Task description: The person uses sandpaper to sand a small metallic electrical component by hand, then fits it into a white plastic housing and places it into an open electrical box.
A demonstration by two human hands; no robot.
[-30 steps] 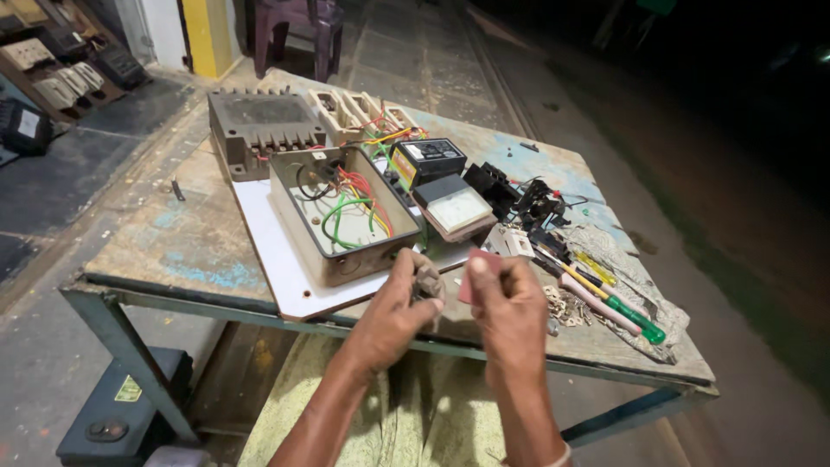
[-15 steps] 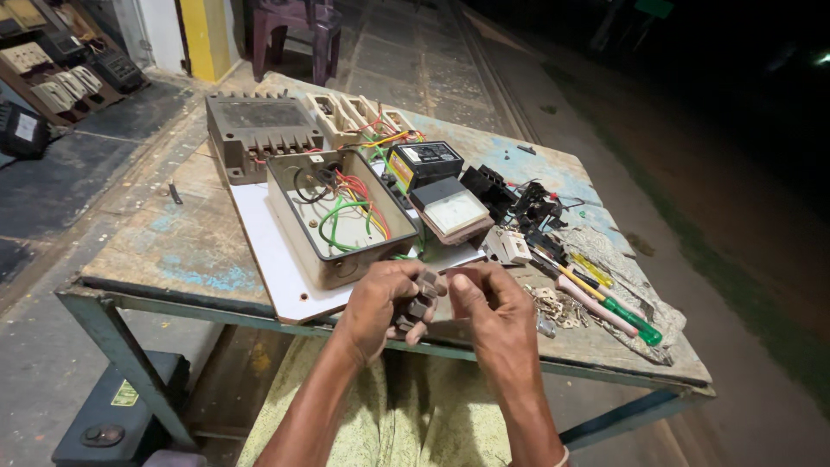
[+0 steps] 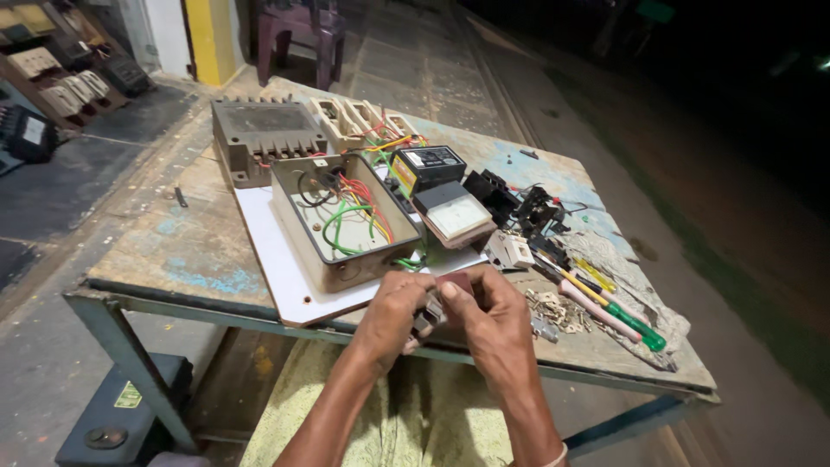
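Worn table [image 3: 173,246] w/ white board [image 3: 277,259], grey casing [image 3: 259,138], screwdrivers [image 3: 605,303].

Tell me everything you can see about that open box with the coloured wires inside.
The open box is a beige, rectangular casing, plastic or metal by its look, with its lid off. Green, red, yellow and black wires loop inside it. It lies tilted on a white board on the worn table, just beyond both hands, which do not touch it.

Small dark part [image 3: 430,313] is sitting mostly hidden between left hand [image 3: 393,313] and right hand [image 3: 491,322]; forearms running off near edge.
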